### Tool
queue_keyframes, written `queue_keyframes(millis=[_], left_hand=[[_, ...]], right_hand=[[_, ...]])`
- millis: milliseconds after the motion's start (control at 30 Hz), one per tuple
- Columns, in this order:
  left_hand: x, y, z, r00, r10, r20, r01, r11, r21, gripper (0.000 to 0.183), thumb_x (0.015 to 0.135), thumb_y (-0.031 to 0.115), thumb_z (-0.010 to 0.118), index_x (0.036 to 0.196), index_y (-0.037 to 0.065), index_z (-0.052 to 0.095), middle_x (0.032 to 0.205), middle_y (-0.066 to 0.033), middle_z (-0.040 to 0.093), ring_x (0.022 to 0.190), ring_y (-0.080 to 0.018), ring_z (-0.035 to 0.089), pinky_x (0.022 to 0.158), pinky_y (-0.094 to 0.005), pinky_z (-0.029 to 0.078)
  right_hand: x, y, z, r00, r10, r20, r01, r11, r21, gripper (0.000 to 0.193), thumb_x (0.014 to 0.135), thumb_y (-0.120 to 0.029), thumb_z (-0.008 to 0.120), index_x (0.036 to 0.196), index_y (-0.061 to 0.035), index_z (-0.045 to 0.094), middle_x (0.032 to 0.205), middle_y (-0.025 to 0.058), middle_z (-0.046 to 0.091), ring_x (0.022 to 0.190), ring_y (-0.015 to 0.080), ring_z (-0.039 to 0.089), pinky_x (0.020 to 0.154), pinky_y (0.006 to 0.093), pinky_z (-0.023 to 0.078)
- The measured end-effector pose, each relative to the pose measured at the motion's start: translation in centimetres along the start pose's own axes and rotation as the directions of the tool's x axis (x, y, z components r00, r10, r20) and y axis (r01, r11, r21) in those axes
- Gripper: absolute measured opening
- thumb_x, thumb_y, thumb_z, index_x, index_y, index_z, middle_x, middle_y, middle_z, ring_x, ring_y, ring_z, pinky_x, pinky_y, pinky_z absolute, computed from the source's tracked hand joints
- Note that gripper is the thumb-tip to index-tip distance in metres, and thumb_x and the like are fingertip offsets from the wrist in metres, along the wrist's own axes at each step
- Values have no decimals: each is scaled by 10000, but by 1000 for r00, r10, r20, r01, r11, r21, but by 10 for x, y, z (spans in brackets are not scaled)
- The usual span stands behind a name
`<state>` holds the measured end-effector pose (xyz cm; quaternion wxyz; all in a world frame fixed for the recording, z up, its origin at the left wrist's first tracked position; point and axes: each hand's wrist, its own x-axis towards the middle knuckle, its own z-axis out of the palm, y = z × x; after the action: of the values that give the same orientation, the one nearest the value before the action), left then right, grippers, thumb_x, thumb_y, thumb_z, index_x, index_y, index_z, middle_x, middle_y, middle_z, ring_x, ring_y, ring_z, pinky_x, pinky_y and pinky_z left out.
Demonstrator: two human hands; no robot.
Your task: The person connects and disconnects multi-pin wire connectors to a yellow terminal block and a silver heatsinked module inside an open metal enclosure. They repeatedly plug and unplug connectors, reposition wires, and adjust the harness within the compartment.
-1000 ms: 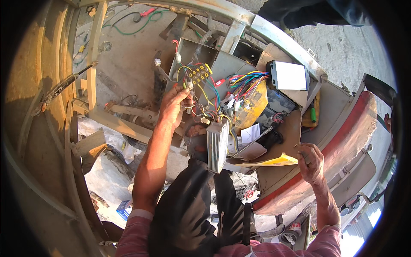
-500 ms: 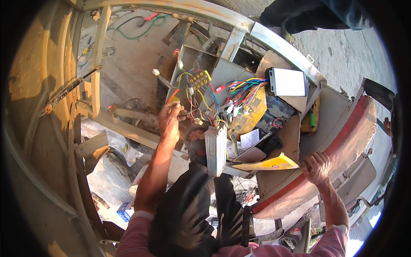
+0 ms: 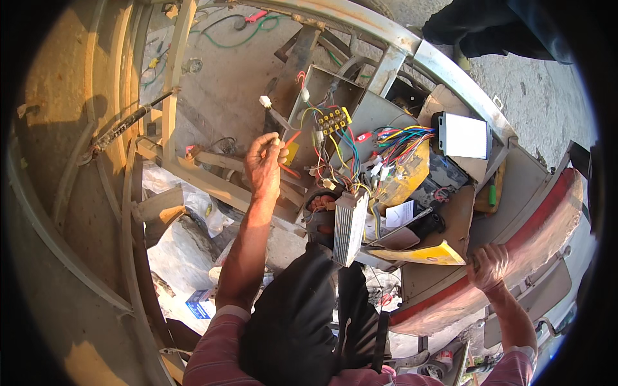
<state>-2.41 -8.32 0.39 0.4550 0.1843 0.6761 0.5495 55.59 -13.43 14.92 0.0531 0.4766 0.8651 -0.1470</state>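
Note:
My left hand (image 3: 264,166) is raised left of the wiring, with thumb and fingers pinched around a thin orange strip (image 3: 293,138). Its exact kind I cannot make out. To its right a yellow and dark terminal block (image 3: 333,121) sits among coloured wires. Many wires run into a finned silver metal box (image 3: 350,228), which stands near my knees. More wires with white plugs (image 3: 380,170) lead to a box with a white top (image 3: 463,136). My right hand (image 3: 487,266) is closed around the edge of a red-bordered panel (image 3: 508,251); its fingertips are partly hidden.
A metal frame bar (image 3: 450,80) curves across the far side. Wooden framing (image 3: 177,77) rises at the left. A cardboard piece (image 3: 460,212), a yellow-faced flap (image 3: 428,255) and a white paper (image 3: 400,214) lie around the wiring. Another person's dark-trousered leg (image 3: 476,29) is at the far right.
The view has shifted, so the scene sits further right. My left hand has turned with the orange strip, more of which shows. My right hand keeps its grip on the panel.

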Motion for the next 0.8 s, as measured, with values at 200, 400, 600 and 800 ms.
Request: queue_keyframes(millis=[200, 400, 600, 800], left_hand=[[46, 15, -3, 978, -34, -206, 78, 974, 212, 302, 1008, 295, 776, 1203, 68, 731, 1019, -56, 746, 871, -137, 713, 731, -273, 533], [76, 25, 14, 968, 224, -117, -163, 907, 388, 329, 1031, 264, 737, 1194, -20, 712, 1170, -164, 781, 1050, -239, 744, 894, -375, 570], [98, 15, 14, 967, -199, -160, 239, 928, 288, 402, 1004, 361, 780, 1205, 19, 720, 1103, -53, 747, 967, -165, 680, 848, -347, 519], [69, 9, 17, 989, 145, -23, -143, 987, 68, 254, 1017, 229, 776, 1195, 61, 708, 1105, -66, 783, 1008, -162, 739, 861, -304, 553]], right_hand=[[3, -3, 1, 1000, 7, 3, -7, 1000, -13, 186, 696, -222, 710, 830, -125, 625, 792, 67, 625, 749, 323, 624, 703, 465, 441], [6, -5, 1, 1000, 6, -7, -6, 1000, 2, 183, 689, -216, 705, 827, -128, 624, 785, 54, 631, 741, 317, 629, 703, 460, 442], [7, -4, 0, 1000, 5, 1, -5, 1000, -17, 165, 687, -209, 696, 805, -131, 612, 770, 54, 618, 728, 313, 624, 700, 459, 440], [5, -3, 1, 1000, 4, -10, -4, 1000, -13, 160, 684, -204, 697, 788, -134, 598, 763, 52, 605, 718, 309, 613, 691, 456, 432]])
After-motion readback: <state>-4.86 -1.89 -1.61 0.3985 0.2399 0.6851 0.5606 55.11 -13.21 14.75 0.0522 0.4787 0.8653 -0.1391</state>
